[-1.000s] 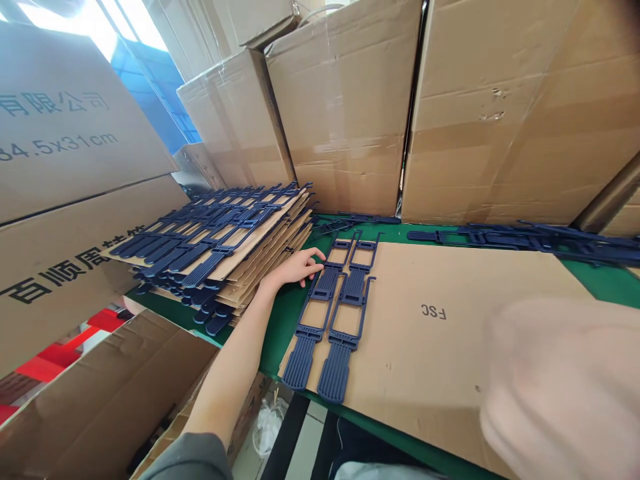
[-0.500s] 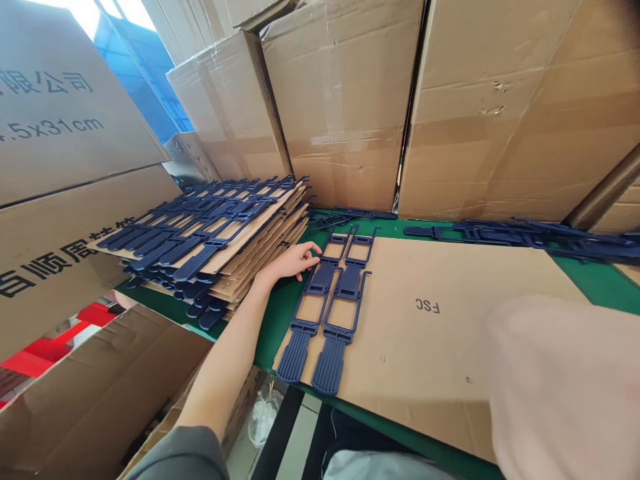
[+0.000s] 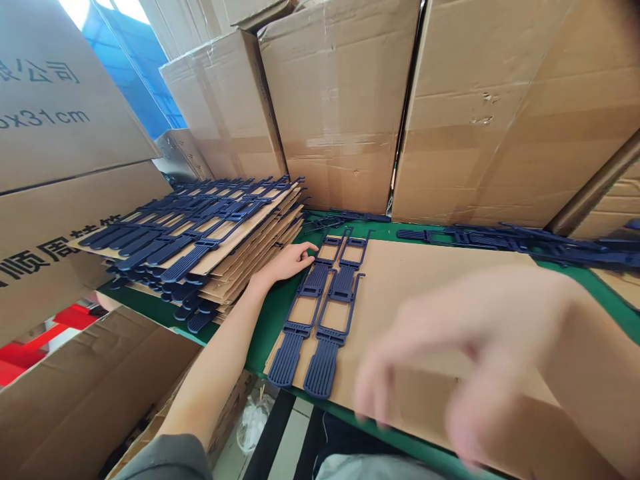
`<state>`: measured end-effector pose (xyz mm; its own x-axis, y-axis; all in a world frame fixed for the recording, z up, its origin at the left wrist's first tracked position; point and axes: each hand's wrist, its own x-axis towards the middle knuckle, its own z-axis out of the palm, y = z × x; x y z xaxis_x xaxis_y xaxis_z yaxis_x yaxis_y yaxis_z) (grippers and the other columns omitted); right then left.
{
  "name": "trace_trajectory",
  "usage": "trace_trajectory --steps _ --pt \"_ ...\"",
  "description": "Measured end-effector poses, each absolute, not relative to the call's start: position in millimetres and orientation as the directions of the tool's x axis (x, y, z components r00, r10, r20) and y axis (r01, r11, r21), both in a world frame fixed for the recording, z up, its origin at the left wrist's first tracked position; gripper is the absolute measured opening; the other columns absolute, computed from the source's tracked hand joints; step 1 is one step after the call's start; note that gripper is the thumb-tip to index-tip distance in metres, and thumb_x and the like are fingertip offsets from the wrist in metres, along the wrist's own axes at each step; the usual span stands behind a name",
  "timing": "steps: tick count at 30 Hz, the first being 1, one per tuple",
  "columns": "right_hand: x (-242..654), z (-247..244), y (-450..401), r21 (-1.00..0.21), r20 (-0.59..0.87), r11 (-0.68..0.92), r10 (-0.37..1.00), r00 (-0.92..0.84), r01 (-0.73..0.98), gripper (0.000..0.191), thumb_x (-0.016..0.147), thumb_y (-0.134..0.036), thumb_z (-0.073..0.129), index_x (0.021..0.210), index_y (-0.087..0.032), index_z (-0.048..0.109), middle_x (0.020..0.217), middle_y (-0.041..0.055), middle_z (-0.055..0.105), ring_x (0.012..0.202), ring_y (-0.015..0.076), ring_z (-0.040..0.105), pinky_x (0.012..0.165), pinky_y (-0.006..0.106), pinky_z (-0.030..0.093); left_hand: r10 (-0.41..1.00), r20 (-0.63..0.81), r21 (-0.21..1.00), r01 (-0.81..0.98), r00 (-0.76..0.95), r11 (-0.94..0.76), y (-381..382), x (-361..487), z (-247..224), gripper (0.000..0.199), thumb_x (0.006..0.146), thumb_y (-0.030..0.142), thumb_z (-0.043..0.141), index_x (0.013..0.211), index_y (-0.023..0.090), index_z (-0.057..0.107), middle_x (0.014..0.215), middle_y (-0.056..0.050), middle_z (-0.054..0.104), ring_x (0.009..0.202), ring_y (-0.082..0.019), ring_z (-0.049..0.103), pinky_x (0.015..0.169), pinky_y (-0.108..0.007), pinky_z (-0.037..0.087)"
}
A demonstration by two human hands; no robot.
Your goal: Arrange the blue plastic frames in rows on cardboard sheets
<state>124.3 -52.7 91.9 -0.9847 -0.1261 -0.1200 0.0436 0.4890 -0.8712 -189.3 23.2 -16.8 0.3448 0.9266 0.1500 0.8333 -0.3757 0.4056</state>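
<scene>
A flat cardboard sheet [image 3: 395,293] lies on the green table. Along its left side, two rows of dark blue plastic pieces [image 3: 321,367] lie side by side, with ribbed rounded ends and open rectangular frames. My left hand [image 3: 289,263] rests at the sheet's far left edge, loosely bent, its fingertips against or just beside the left row; nothing shows in its grasp. Over the sheet's right half hovers my right hand [image 3: 480,333], smeared by motion. Its thumb and fingers are apart and point down towards the near edge, with nothing visible between them.
A stack of cardboard sheets layered with similar blue pieces [image 3: 185,230] stands on the left. More loose blue pieces [image 3: 500,239] lie along the table's back. Large cartons [image 3: 340,107] wall off the rear, and an open carton [image 3: 95,393] stands at lower left.
My right hand has swung in from the right edge to above the sheet, its fingers now showing. My left hand stays by the left row, and the view has shifted slightly.
</scene>
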Motion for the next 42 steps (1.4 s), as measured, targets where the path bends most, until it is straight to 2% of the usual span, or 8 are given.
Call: trace_trajectory --steps 5,11,15,20,27,31,36,42 --pt "156 42 51 -0.447 -0.092 0.627 0.677 -0.730 0.638 0.041 0.089 -0.042 0.055 0.125 -0.022 0.056 0.118 0.0081 0.064 0.104 0.0266 0.061 0.088 0.036 0.048 0.899 0.222 0.350 0.829 0.379 -0.436 23 -186 -15 0.038 0.089 0.031 0.046 0.124 0.016 0.052 0.071 0.002 0.055 0.067 -0.015 0.052 0.063 -0.023 0.039" --pt "205 -44 126 0.029 0.174 0.344 0.923 -0.344 0.938 0.046 0.086 -0.039 0.051 0.126 -0.016 0.055 0.134 0.0172 0.051 0.128 0.0376 0.040 0.103 0.053 0.032 0.853 0.273 0.278 0.812 0.446 -0.513 24 -179 -18 0.039 0.091 0.029 0.045 0.127 0.016 0.050 0.083 -0.002 0.058 0.085 -0.020 0.054 0.079 -0.029 0.042" --pt "223 -74 133 -0.014 0.264 0.316 0.916 -0.301 0.949 0.046 0.094 -0.040 0.034 0.126 -0.014 0.054 0.130 0.0160 0.055 0.129 0.0342 0.038 0.108 0.055 0.019 0.828 0.298 0.240 0.802 0.475 -0.546 23 -177 -18 0.034 0.091 0.027 0.043 0.122 0.018 0.052 0.099 -0.006 0.060 0.100 -0.023 0.051 0.092 -0.036 0.039" --pt "234 -78 141 -0.060 0.295 0.321 0.910 -0.291 0.945 0.045 0.090 -0.039 0.042 0.126 -0.014 0.053 0.118 0.0148 0.061 0.113 0.0310 0.050 0.099 0.047 0.031 0.807 0.313 0.221 0.788 0.501 -0.574 22 -176 -18 0.032 0.091 0.025 0.043 0.120 0.017 0.053 0.113 -0.008 0.058 0.111 -0.024 0.048 0.099 -0.039 0.038" --pt "221 -56 124 0.194 0.473 0.237 0.828 -0.302 0.952 0.035 0.083 -0.037 0.058 0.111 -0.018 0.064 0.108 0.0147 0.059 0.112 0.0345 0.044 0.103 0.055 0.017 0.783 0.319 0.203 0.769 0.534 -0.607 22 -176 -18 0.031 0.092 0.023 0.042 0.120 0.018 0.052 0.119 -0.009 0.056 0.117 -0.024 0.047 0.102 -0.040 0.036" --pt "213 -45 116 0.203 0.510 0.205 0.813 -0.282 0.957 0.023 0.087 -0.034 0.053 0.099 -0.021 0.067 0.100 0.0118 0.061 0.106 0.0325 0.047 0.104 0.056 0.016 0.772 0.324 0.199 0.758 0.548 -0.621 23 -176 -18 0.030 0.092 0.022 0.042 0.120 0.018 0.052 0.121 -0.009 0.055 0.118 -0.023 0.047 0.103 -0.040 0.036" --pt "210 -31 110 0.021 0.613 0.210 0.769 -0.179 0.977 0.031 0.094 -0.030 0.036 0.113 -0.019 0.059 0.094 0.0128 0.064 0.100 0.0326 0.052 0.103 0.057 0.017 0.758 0.330 0.204 0.742 0.562 -0.639 24 -176 -20 0.030 0.092 0.023 0.042 0.120 0.018 0.053 0.120 -0.010 0.054 0.118 -0.023 0.047 0.103 -0.040 0.037" --pt "201 5 93 -0.276 0.634 0.299 0.771 -0.062 0.913 0.048 0.097 -0.047 0.029 0.127 -0.016 0.050 0.111 0.0160 0.061 0.102 0.0318 0.055 0.090 0.044 0.037 0.741 0.353 0.210 0.723 0.572 -0.658 22 -171 -18 0.029 0.094 0.022 0.040 0.119 0.019 0.055 0.122 -0.009 0.054 0.121 -0.022 0.047 0.106 -0.040 0.036"
